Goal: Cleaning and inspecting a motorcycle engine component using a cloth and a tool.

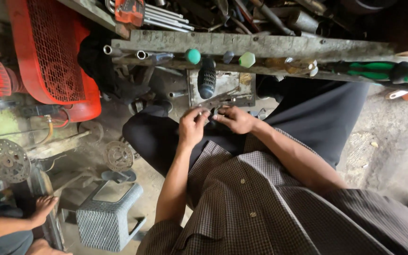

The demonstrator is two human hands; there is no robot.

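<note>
Small metal part (209,114), details too small to tell, pinched between both hands over the lap. Left hand (192,126) fingers curled narrow on it; right hand (234,119) fingers closed on its other side. Tool rack (260,47) just above.

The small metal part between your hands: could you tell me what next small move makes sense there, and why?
Probably keep the left hand steady and let the right hand work the small metal part with its fingertips. Both hands already meet on it, close above the lap, just below the tool rack. What the part is, I cannot tell.
</note>
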